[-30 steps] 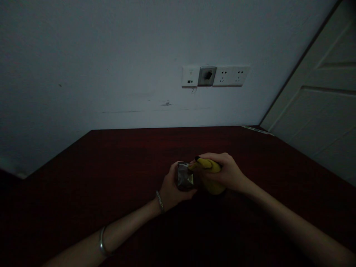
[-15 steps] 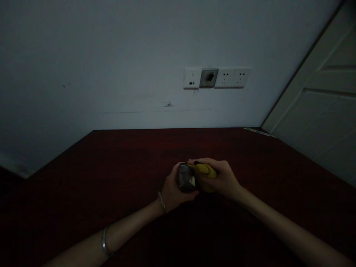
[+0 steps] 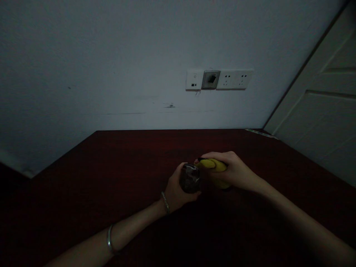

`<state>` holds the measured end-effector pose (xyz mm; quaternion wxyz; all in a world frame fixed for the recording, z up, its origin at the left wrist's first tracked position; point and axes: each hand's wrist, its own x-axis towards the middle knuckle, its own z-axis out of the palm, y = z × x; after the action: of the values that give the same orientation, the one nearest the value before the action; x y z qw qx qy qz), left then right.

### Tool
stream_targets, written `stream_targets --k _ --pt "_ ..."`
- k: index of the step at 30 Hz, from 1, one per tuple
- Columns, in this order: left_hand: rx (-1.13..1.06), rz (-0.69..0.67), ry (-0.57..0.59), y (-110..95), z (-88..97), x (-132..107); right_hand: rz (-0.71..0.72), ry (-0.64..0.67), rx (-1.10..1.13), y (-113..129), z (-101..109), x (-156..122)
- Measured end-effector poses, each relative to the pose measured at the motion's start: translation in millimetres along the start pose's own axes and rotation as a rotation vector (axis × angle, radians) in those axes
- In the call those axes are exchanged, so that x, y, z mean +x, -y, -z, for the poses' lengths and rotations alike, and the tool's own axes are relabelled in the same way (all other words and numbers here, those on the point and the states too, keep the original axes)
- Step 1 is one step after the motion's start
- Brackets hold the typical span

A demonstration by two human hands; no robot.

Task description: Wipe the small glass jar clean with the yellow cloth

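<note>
My left hand (image 3: 178, 191) is curled around a dark, glossy, rounded object (image 3: 190, 178) that looks like a glass or jar. Light streaks shine on its top, but the dimness hides its exact kind. Just to its right, my right hand (image 3: 232, 168) grips a folded yellow cloth (image 3: 213, 164) between thumb and fingers. Part of the cloth hangs below those fingers. A small gap seems to separate most of the cloth from the dark object; whether its left tip touches cannot be made out.
Both hands are over a dark red tabletop (image 3: 139, 148). Behind it rises a pale wall (image 3: 125, 66) with a row of sockets (image 3: 235, 79). A white panelled door (image 3: 319, 111) stands at the right. A patterned strip (image 3: 261, 133) lies near the table's back right corner.
My right hand has moved right with the yellow cloth, away from the dark object. In my left hand the object has turned, showing a rounder, glossier side. The view has shifted slightly.
</note>
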<state>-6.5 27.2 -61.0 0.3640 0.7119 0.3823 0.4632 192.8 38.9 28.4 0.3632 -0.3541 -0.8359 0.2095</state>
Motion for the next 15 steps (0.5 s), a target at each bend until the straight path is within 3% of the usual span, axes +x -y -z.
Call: stream_targets --k 8,15 --pt "0.056 0.012 -0.05 -2 1.6 -2 0.121 0.118 -0.042 9 -13 27" --pt "0.024 0.049 -0.031 -2 0.5 -4 0.144 0.28 -0.063 34 -18 22"
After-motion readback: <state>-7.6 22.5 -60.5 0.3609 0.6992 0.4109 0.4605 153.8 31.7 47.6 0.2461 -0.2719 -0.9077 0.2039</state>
